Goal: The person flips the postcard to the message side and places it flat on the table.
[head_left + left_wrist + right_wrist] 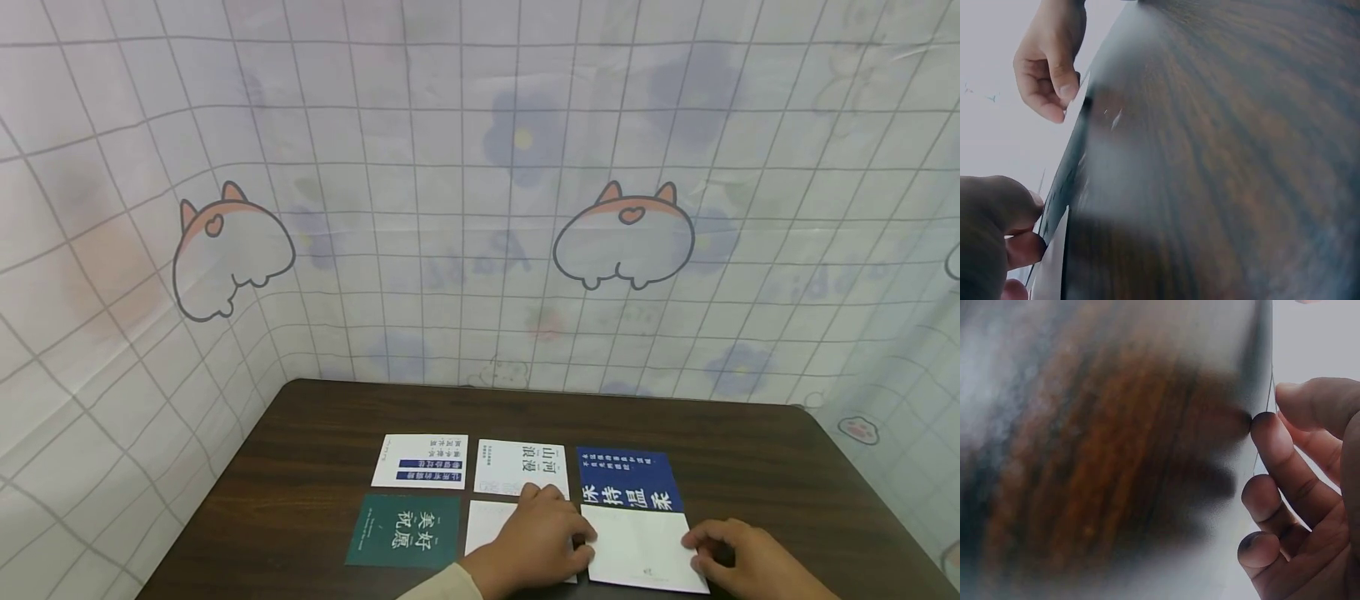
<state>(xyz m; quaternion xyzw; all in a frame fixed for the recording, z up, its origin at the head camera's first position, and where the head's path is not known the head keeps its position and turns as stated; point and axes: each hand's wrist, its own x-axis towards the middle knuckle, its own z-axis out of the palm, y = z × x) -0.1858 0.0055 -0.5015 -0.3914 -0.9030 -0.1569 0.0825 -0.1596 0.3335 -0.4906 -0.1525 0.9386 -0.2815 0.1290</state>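
Observation:
In the head view a blank-looking white card with a tiny mark near its front edge lies below a dark blue card. My left hand holds its left edge with thumb and forefinger, the fingers bent. At its right edge my right hand pinches it between thumb and forefinger; the right wrist view shows these fingertips at the thin edge of the card. Partly hidden beneath the left hand lies another white card. The left wrist view has both hands beside the dark table.
A green card lies at the front left of the brown table. Behind it are a white card with blue bands and a white card with dark lettering. A gridded curtain surrounds the back and sides.

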